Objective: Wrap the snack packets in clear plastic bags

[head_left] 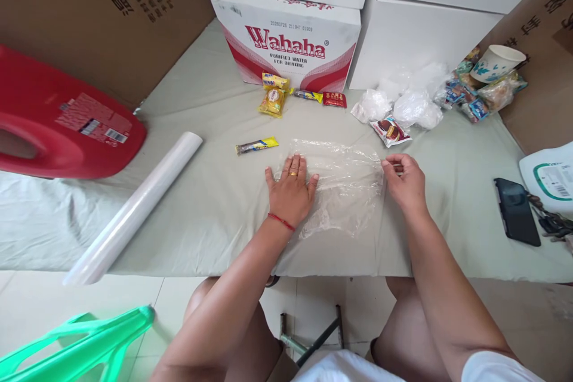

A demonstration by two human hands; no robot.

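Note:
A crumpled sheet of clear plastic wrap (344,185) lies flat on the pale cloth-covered table (215,203). My left hand (290,191) presses palm-down on the sheet's left edge, fingers spread. My right hand (403,182) pinches the sheet's right edge between thumb and fingers. A yellow snack bar (256,145) lies just beyond my left hand. A brown-and-white snack packet (390,131) lies beyond my right hand. The roll of plastic wrap (134,209) rests diagonally at the left, overhanging the table's front edge.
Several yellow and red snack packets (274,100) lie before a Wahaha box (286,42). Wrapped bundles (414,108), more snacks and a paper cup (496,63) sit at the back right. A red jug (54,125) lies left, a black phone (517,210) right, a green stool (80,343) below.

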